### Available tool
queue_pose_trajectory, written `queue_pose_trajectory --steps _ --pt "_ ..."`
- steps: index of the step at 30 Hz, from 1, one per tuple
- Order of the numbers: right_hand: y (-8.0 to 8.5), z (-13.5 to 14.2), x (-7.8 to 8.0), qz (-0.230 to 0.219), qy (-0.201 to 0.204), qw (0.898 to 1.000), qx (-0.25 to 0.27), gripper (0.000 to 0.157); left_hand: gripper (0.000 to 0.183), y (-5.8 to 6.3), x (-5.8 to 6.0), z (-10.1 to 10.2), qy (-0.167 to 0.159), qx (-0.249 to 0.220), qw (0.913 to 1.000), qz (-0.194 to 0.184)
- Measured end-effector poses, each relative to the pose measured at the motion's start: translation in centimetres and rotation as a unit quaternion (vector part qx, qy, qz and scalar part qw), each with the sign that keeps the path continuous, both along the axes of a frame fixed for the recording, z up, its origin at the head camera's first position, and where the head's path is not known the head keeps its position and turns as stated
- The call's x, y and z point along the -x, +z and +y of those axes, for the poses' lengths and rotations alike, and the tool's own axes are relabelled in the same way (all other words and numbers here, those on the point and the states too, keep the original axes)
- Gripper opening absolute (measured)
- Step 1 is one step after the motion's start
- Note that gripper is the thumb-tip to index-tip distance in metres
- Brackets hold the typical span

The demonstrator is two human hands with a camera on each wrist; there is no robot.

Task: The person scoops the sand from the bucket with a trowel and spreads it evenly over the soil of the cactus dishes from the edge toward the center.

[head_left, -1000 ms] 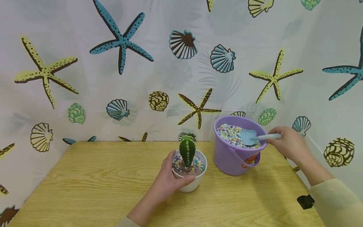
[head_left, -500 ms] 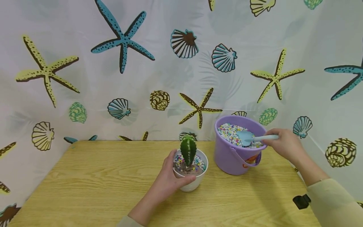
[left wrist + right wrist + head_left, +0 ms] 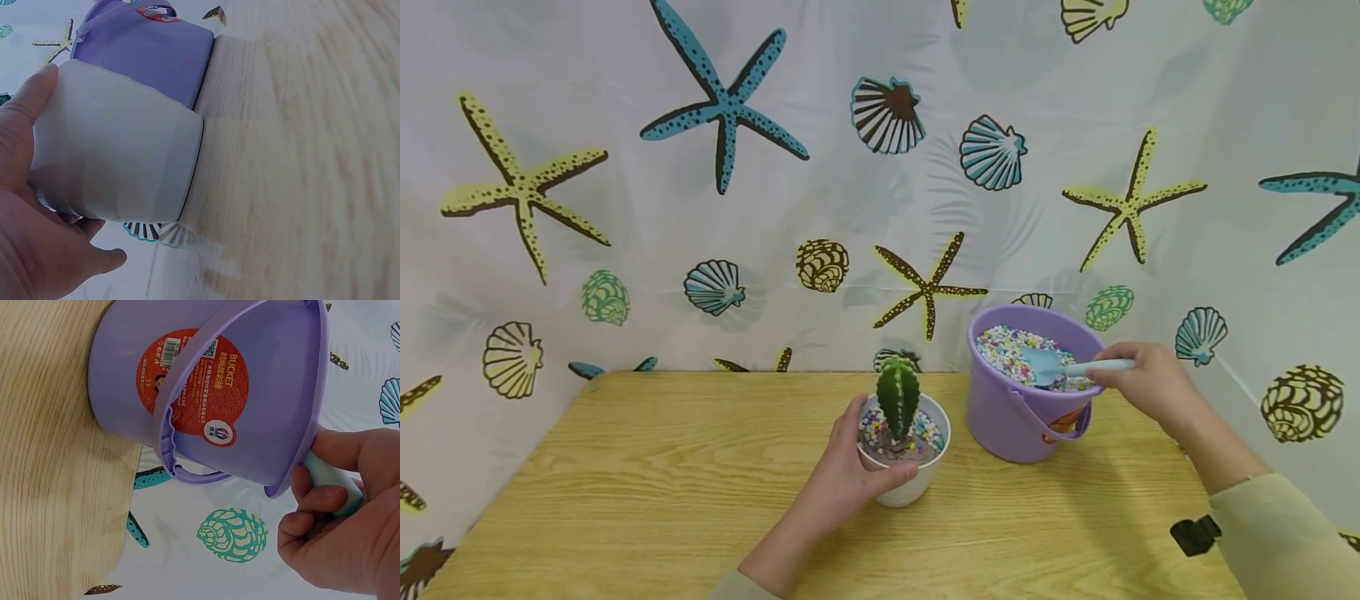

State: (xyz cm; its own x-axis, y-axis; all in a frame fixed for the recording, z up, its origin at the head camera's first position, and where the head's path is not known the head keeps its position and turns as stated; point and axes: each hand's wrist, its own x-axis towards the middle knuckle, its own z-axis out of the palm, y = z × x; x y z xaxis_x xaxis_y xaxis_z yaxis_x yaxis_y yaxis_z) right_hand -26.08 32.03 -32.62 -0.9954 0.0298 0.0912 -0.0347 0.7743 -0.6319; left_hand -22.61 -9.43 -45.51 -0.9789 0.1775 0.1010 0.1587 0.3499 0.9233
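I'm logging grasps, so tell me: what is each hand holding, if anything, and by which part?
The right hand holds the scoop by its handle. The left hand holds the pot around its side, near the rim.

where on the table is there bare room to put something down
The widest free patch of the table is left of the left hand and white pot. Another lies on the near side of the purple bucket, reaching to the right sleeve. Crowded: between pot and bucket, and at the bucket's right rim, where the right hand holds the blue scoop.
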Motion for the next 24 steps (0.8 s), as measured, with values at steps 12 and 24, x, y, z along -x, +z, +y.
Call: queue_pose_trajectory --steps 12,24 --pt "-0.05 -0.18 -0.21 -0.020 -0.006 0.999 0.039 0.042 0.127 -0.02 0.06 -0.02 -0.001 -0.002 1.0000 0.004" --pt "-0.40 -0.19 -0.42 -0.031 -0.017 0.997 0.064 0.041 0.125 -0.05 0.16 -0.04 -0.003 -0.004 0.9999 0.012"
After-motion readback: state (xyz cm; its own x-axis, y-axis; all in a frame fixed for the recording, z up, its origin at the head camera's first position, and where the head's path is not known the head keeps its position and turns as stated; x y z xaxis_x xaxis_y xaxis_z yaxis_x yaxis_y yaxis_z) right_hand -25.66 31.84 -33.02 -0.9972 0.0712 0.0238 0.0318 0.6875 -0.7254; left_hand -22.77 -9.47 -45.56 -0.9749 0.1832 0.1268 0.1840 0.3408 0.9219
